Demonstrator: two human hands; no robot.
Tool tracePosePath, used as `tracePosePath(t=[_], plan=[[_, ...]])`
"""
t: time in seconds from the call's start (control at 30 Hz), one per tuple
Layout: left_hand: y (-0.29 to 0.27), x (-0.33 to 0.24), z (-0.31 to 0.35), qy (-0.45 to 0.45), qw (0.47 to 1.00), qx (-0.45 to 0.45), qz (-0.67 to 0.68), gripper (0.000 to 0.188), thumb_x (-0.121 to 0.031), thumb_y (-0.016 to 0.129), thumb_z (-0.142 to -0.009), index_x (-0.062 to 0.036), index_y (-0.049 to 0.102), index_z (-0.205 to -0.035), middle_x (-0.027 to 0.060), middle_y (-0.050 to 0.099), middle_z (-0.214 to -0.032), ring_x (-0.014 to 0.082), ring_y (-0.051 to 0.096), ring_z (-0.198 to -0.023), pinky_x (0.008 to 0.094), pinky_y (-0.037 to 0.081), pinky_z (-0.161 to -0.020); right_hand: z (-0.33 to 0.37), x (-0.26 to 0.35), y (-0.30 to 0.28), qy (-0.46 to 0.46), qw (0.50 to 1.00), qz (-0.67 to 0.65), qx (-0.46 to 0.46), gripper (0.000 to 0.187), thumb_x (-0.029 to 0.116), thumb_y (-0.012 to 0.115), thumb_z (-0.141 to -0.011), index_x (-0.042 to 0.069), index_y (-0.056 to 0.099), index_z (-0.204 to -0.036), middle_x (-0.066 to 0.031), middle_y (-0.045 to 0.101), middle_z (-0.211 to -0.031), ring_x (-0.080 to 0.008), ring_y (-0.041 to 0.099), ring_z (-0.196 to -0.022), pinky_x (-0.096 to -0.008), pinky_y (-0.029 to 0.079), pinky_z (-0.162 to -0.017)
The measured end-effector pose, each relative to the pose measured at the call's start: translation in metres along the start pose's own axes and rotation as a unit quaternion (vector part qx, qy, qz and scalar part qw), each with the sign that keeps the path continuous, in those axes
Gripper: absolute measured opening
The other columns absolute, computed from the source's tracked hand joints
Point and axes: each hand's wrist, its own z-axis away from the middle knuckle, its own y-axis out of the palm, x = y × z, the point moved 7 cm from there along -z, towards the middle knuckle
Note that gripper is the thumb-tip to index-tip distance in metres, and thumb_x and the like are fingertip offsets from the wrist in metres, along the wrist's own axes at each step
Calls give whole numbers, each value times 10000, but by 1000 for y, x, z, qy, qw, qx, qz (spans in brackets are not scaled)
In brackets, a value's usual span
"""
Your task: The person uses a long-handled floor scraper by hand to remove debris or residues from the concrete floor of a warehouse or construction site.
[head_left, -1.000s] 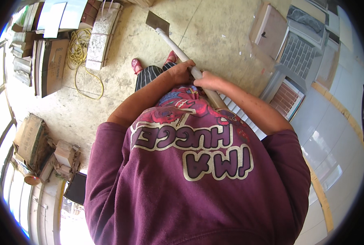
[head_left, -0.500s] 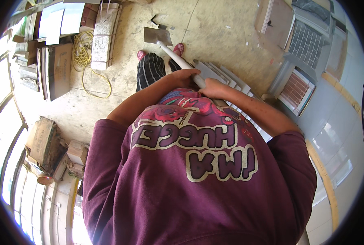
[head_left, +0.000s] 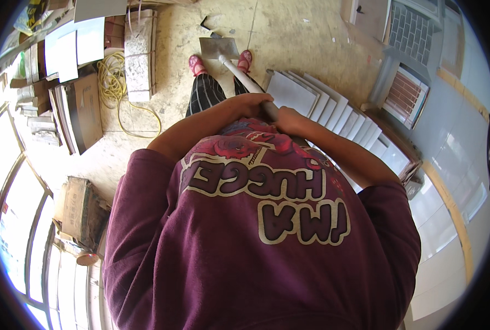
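A shovel with a flat, roughly rectangular metal blade (head_left: 219, 48) rests low over the floor, between and just beyond my two feet in red shoes (head_left: 197, 65). Its long pale handle (head_left: 242, 76) slants back toward my waist. My left hand (head_left: 256, 102) is wrapped round the handle in front of my belly. Just behind it and to the right, my right hand (head_left: 290, 119) also grips the handle, its fingers partly hidden. The handle's rear end is out of sight behind my right forearm and shirt.
Pale tiles (head_left: 333, 107) lean in a fanned row close to my right. Yellow cable (head_left: 112, 77) lies coiled at the left, beside a long strapped pack (head_left: 140, 55). Cardboard boxes (head_left: 79, 212) stand farther back left. A small black angled piece (head_left: 205, 23) lies beyond the blade.
The shovel blade has shifted slightly right, and its handle slants less. The view has tilted a little, showing more of my legs and the leaning tiles. Both hands keep their hold.
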Motion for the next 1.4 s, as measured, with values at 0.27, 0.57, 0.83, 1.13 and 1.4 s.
tracePosePath(t=[0.27,0.57,0.83,1.13,1.4], plan=[[-11,11,22,-33,997,30,-58,406,-265,482,-755,79,467,-972,221,519,-984,330,530,-874,377,397,-841,20,36,6,61,998,-29,-1,336,218,600,-639,-74,557,-798,-230,578,-757,-318,586,-697,-369,457,-589],[-43,9,35,-30,998,12,-61,365,-257,522,-729,29,488,-954,173,536,-960,288,523,-878,368,400,-826,27,89,-1,55,998,-13,36,523,194,500,-708,121,293,-1183,-213,549,-905,-329,550,-836,-408,445,-671],[-53,-2,50,-27,998,60,-22,396,-316,448,-732,23,494,-932,180,543,-932,291,520,-851,369,388,-817,15,110,-8,61,996,58,-22,445,147,477,-713,106,340,-1135,-172,558,-885,-314,557,-823,-401,454,-650],[-98,-41,38,38,997,-66,-31,357,-314,476,-718,-15,460,-912,158,516,-910,305,513,-767,391,413,-737,-30,94,0,80,991,19,-102,414,154,496,-690,95,369,-1080,-179,559,-869,-319,559,-808,-403,448,-651],[-82,-71,54,86,985,-131,-72,282,-312,507,-723,-61,468,-846,128,518,-771,274,515,-703,423,435,-643,-15,110,-32,66,980,-18,-185,378,241,555,-659,-3,458,-932,-190,574,-832,-318,562,-789,-394,441,-670]])
